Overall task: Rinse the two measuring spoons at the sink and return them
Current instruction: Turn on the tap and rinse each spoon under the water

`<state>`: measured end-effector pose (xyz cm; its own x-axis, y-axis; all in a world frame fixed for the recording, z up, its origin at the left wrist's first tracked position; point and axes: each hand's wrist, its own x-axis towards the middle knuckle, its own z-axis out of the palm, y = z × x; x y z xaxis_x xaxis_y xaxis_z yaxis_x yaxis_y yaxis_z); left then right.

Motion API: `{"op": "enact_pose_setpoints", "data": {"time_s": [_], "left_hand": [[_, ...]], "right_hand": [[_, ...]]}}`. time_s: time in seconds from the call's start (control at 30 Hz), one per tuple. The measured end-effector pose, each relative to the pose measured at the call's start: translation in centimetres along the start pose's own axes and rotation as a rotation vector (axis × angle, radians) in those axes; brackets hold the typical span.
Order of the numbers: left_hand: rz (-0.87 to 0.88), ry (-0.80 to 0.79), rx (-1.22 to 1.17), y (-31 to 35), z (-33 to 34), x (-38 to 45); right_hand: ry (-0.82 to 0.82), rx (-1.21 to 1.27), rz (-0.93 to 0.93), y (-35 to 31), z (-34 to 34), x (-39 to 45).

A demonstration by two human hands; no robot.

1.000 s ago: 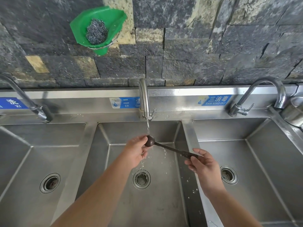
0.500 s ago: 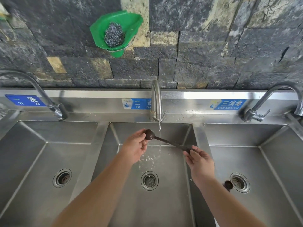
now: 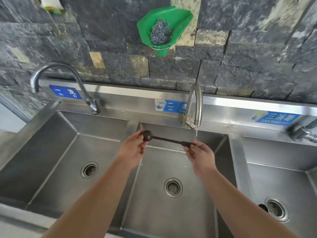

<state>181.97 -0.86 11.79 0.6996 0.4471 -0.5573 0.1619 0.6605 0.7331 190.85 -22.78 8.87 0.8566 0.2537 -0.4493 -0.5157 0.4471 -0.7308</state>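
Observation:
A dark measuring spoon [image 3: 164, 139] with a round bowl and a long thin handle is held level over the middle sink basin [image 3: 154, 212]. My left hand [image 3: 133, 152] pinches its bowl end. My right hand [image 3: 200, 156] pinches the handle's end, right under the thin stream of water falling from the middle tap [image 3: 194, 107]. A second dark spoon bowl [image 3: 263, 207] lies in the right basin beside its drain, partly hidden behind my right forearm.
Three steel basins stand side by side, each with a drain and a tap; the left tap [image 3: 68, 83] is off. A green wall holder [image 3: 163, 30] with a steel scourer hangs above. Blue labels run along the back ledge.
Both hands carried the spoon leftwards relative to the tap: the bowl has left the stream and the water now falls on the handle end by my right hand. The view swung left.

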Motion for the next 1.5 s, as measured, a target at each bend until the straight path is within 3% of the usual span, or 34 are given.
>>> {"op": "enact_pose_setpoints", "data": {"time_s": [0.23,0.67,0.87,1.1,1.27,1.4,1.5], "left_hand": [[-0.007,0.073,-0.043,-1.1,1.2,0.5],[-0.169,-0.176,0.067,-8.3,11.6,0.4],[-0.123,-0.297,0.296,-10.8,13.6,-0.2],[-0.239,-0.278,0.215,-13.5,15.2,-2.0],[-0.41,-0.317,0.184,-16.3,15.9,-5.4],[-0.553,-0.408,0.293,-18.3,16.1,-7.7],[-0.619,-0.45,0.319,-19.9,16.6,-8.2]], "right_hand": [[-0.051,-0.075,-0.028,-0.8,-1.0,-0.8],[0.109,0.02,-0.178,-7.1,-12.7,-5.2],[0.15,0.0,-0.269,-7.7,-15.5,-9.1],[0.115,-0.571,-0.535,-6.3,-14.2,-12.8],[-0.034,-1.158,-0.972,-4.1,-15.3,-14.4],[-0.111,-1.496,-1.065,-2.8,-17.0,-15.6],[-0.049,-1.545,-1.055,-2.1,-18.0,-17.0]]}}
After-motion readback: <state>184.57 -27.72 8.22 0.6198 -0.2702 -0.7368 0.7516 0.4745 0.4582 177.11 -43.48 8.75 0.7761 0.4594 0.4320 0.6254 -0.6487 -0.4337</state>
